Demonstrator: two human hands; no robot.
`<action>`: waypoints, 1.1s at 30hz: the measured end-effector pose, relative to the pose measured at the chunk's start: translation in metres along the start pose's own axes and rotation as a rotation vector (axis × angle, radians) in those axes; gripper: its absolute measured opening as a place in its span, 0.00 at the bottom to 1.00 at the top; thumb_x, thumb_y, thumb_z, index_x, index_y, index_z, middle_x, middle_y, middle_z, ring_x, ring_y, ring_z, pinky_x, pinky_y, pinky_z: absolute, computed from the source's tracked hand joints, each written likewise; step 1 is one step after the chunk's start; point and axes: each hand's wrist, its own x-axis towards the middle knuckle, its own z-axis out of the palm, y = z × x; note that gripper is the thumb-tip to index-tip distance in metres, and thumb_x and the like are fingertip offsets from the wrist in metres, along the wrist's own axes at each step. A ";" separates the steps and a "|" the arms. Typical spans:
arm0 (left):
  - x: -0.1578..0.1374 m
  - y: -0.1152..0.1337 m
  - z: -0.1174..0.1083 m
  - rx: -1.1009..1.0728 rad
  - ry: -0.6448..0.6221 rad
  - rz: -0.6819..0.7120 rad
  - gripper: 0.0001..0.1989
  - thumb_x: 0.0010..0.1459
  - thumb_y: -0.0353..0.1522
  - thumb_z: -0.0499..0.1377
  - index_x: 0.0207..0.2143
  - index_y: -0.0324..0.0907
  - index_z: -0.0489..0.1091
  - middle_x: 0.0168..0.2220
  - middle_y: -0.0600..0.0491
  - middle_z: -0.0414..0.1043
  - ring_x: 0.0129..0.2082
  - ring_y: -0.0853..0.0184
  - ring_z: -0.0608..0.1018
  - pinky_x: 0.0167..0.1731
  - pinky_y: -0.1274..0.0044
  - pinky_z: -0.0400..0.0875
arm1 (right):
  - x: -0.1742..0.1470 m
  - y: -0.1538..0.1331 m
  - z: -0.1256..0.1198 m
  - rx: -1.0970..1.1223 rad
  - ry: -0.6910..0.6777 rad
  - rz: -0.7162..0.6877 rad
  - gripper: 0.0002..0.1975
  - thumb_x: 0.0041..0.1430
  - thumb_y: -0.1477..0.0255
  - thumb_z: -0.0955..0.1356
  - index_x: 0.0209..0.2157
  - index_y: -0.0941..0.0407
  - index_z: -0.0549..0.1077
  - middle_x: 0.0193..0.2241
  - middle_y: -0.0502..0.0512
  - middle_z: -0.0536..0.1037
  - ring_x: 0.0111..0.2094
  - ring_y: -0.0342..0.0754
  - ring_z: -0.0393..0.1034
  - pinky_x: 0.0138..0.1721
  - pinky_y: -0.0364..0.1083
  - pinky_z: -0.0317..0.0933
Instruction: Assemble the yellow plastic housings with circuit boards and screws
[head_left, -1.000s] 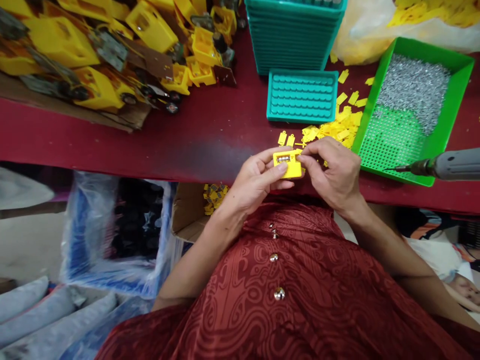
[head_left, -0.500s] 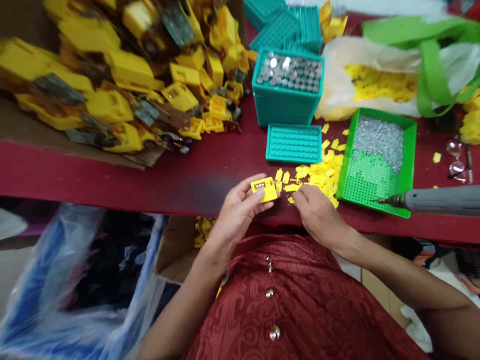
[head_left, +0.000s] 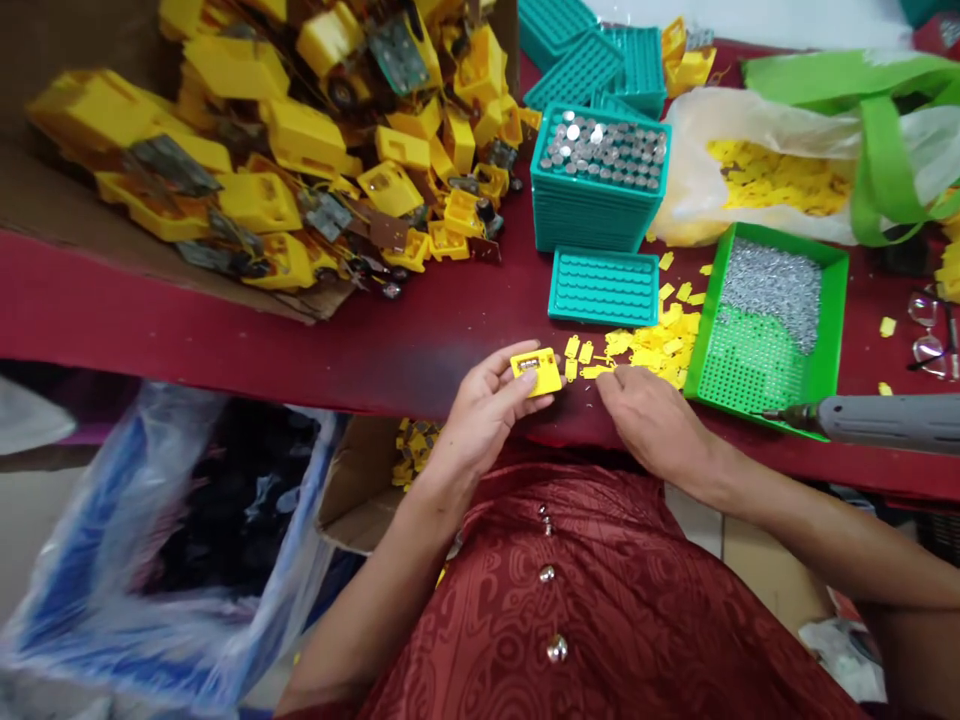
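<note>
My left hand (head_left: 481, 405) is closed around a small yellow plastic case (head_left: 548, 380), thumb on its face. A recess in the case shows silvery round cells, like button batteries. My right hand (head_left: 651, 420) is at the table edge, its fingers bent and pinched together by a few flat yellow plastic covers (head_left: 586, 352). Whatever sits between those fingertips is hidden. A loose pile of similar yellow covers (head_left: 667, 345) spreads just beyond the right hand.
A green basket (head_left: 841, 300) of small metal screws stands right, an electric screwdriver (head_left: 885, 420) reaching over it. Behind are a teal tray (head_left: 604, 288) and stacked teal trays (head_left: 589, 215) topped with button cells. A carton (head_left: 289, 308) of yellow toy parts fills the left.
The view has shifted, so the table things appear farther right. My left hand still holds the yellow case; my right hand stays near the covers with its fingers more tucked in.
</note>
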 end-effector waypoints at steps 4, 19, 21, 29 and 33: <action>0.003 -0.007 0.000 0.039 0.001 0.040 0.23 0.54 0.32 0.75 0.52 0.40 0.77 0.46 0.49 0.85 0.42 0.68 0.86 0.41 0.79 0.83 | -0.002 0.023 0.007 0.451 0.350 0.058 0.10 0.68 0.78 0.64 0.41 0.59 0.78 0.35 0.59 0.84 0.33 0.49 0.78 0.35 0.46 0.65; 0.017 -0.019 0.020 0.176 -0.089 0.130 0.25 0.60 0.33 0.70 0.59 0.39 0.73 0.57 0.43 0.81 0.51 0.64 0.84 0.44 0.78 0.82 | 0.016 0.013 0.002 1.333 0.534 0.289 0.10 0.53 0.65 0.75 0.32 0.58 0.81 0.25 0.51 0.80 0.25 0.41 0.72 0.28 0.41 0.67; 0.019 -0.022 0.019 0.193 -0.120 0.127 0.26 0.59 0.33 0.71 0.59 0.40 0.73 0.57 0.43 0.81 0.52 0.63 0.84 0.46 0.77 0.82 | 0.023 0.009 0.005 1.292 0.533 0.300 0.07 0.53 0.69 0.74 0.32 0.58 0.80 0.27 0.50 0.80 0.26 0.41 0.72 0.29 0.41 0.67; 0.018 -0.026 0.018 0.231 -0.149 0.149 0.25 0.61 0.33 0.69 0.59 0.39 0.71 0.59 0.42 0.80 0.52 0.63 0.84 0.50 0.75 0.82 | 0.030 0.005 0.014 1.075 0.516 0.247 0.02 0.56 0.75 0.72 0.33 0.57 0.76 0.26 0.47 0.77 0.26 0.40 0.70 0.36 0.44 0.68; 0.017 -0.028 0.019 0.295 -0.125 0.196 0.24 0.61 0.32 0.69 0.59 0.40 0.73 0.62 0.42 0.78 0.56 0.60 0.82 0.53 0.72 0.81 | 0.030 0.003 0.014 1.107 0.530 0.261 0.03 0.55 0.76 0.73 0.32 0.57 0.75 0.25 0.45 0.76 0.24 0.39 0.69 0.33 0.43 0.68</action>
